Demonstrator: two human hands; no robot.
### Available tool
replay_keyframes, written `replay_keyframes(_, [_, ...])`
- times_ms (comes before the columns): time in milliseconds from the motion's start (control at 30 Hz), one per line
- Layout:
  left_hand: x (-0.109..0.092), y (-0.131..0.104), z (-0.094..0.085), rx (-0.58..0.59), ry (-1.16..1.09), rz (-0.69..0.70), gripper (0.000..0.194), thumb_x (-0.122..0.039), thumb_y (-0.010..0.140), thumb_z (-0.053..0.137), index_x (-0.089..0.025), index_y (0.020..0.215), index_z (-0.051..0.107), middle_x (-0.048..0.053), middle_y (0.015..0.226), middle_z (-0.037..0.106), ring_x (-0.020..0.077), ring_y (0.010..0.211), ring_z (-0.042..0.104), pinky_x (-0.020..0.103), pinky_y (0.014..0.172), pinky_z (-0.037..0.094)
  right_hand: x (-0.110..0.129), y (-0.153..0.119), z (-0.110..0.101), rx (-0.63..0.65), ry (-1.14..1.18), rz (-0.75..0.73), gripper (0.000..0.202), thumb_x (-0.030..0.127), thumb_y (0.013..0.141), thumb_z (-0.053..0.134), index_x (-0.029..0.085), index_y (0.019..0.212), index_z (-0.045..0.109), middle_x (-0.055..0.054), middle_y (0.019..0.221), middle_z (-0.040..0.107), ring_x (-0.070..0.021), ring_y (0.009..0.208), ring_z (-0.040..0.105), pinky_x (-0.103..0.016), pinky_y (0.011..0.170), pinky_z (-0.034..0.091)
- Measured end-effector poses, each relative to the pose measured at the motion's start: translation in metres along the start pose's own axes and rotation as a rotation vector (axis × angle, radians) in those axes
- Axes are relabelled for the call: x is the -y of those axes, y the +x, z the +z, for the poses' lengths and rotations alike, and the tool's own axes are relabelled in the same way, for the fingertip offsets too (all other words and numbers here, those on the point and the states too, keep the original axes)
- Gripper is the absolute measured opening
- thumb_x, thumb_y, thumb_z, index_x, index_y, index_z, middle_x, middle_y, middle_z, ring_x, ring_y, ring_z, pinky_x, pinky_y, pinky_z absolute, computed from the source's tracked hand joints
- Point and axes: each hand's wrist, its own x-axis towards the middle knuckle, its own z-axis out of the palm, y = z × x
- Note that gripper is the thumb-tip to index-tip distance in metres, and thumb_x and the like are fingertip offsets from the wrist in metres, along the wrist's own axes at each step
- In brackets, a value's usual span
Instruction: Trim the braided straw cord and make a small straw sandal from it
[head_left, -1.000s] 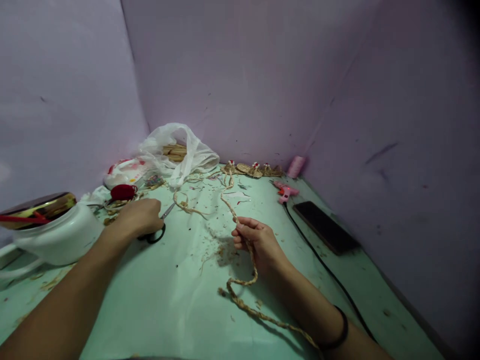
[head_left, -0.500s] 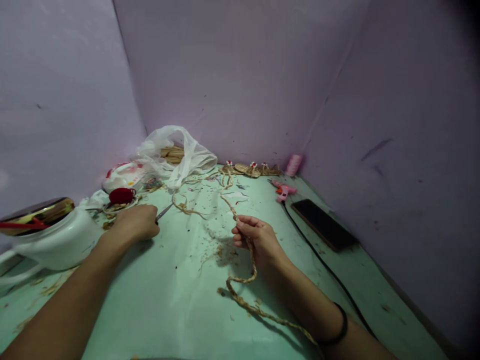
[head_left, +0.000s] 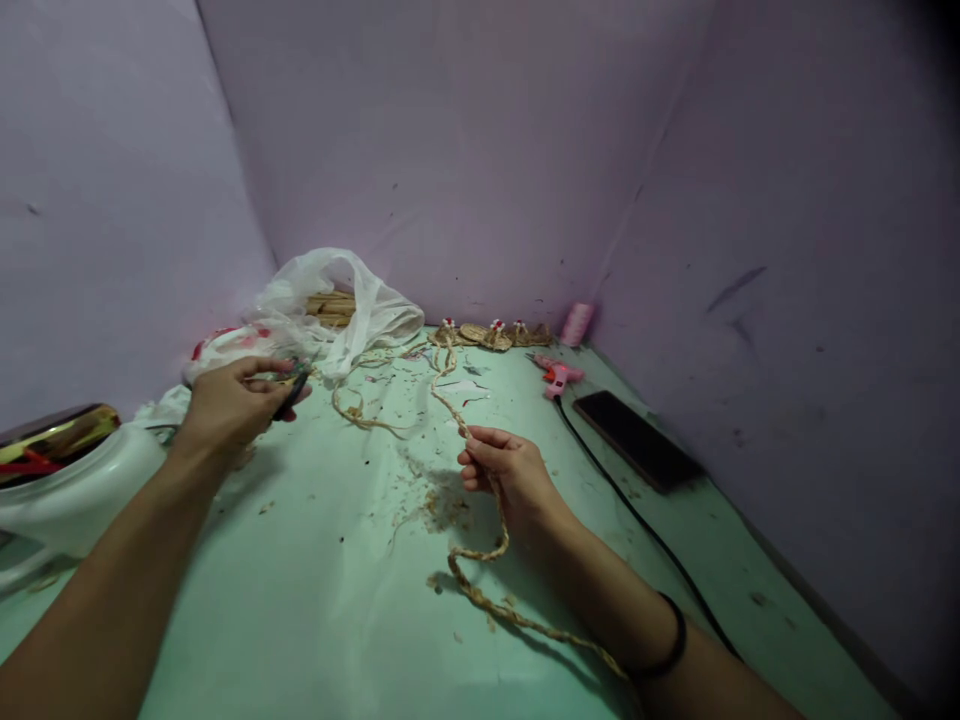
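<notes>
My left hand [head_left: 236, 400] is raised over the left side of the table, its fingers closed round black-handled scissors [head_left: 291, 396]; the hand hides much of them. On the right, my right hand [head_left: 506, 468] pinches a braided straw cord [head_left: 480, 553] between thumb and fingers. From that grip the cord stretches away toward the wall. Its near part curves across the table and passes under my right forearm. Left of the cord, a loose straw strand [head_left: 367, 422] lies curled on the table.
At the back stand a white plastic bag [head_left: 379, 318] with straw strips, several woven straw pieces [head_left: 491, 336] and a pink thread spool [head_left: 577, 325]. A pink glue gun [head_left: 559, 376] and a phone [head_left: 637, 440] lie right. A white pot [head_left: 90, 490] is left.
My left hand has lifted and moved slightly back and left, turning the scissors in its grip. My right hand still pinches the cord in nearly the same place. The view has shifted slightly right.
</notes>
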Motion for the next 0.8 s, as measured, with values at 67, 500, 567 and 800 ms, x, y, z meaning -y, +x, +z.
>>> replay_keyframes(67, [-0.008, -0.013, 0.005, 0.091, -0.143, 0.115, 0.047, -0.035, 0.064, 0.063, -0.011, 0.104, 0.054, 0.001, 0.063, 0.061, 0.0102, 0.05, 0.05, 0.02, 0.047, 0.036, 0.002, -0.001, 0.0, 0.006, -0.022, -0.014, 0.024, 0.016, 0.059, 0.066, 0.01, 0.082, 0.06, 0.0, 0.049, 0.06, -0.0087, 0.039, 0.053, -0.02, 0.04, 0.044])
replay_keyframes(500, [-0.001, -0.065, 0.062, 0.31, 0.886, 0.927, 0.048, -0.028, 0.072, 0.045, -0.019, 0.119, 0.049, 0.007, 0.089, 0.064, 0.024, 0.075, 0.061, 0.034, 0.062, 0.045, 0.005, -0.007, 0.003, -0.013, -0.189, -0.167, 0.023, 0.026, 0.054, 0.07, 0.011, 0.07, 0.064, 0.001, 0.048, 0.059, -0.0086, 0.038, 0.051, -0.021, 0.038, 0.044])
replay_keyframes(567, [0.0, -0.064, 0.061, 0.321, 0.894, 0.921, 0.05, -0.028, 0.072, 0.044, -0.02, 0.121, 0.047, 0.007, 0.091, 0.065, 0.0236, 0.076, 0.061, 0.034, 0.062, 0.045, 0.004, -0.008, 0.003, -0.001, -0.227, -0.202, 0.019, 0.026, 0.056, 0.069, 0.011, 0.066, 0.064, 0.001, 0.048, 0.059, -0.0084, 0.038, 0.051, -0.021, 0.039, 0.043])
replay_keyframes(800, [-0.002, -0.064, 0.06, 0.416, 0.851, 0.863, 0.054, -0.021, 0.07, 0.043, -0.02, 0.124, 0.045, 0.006, 0.099, 0.065, 0.0225, 0.082, 0.063, 0.033, 0.065, 0.047, 0.005, -0.009, 0.005, -0.001, -0.32, -0.29, 0.014, 0.024, 0.059, 0.066, 0.011, 0.065, 0.066, 0.002, 0.048, 0.058, -0.0086, 0.041, 0.052, -0.021, 0.042, 0.042])
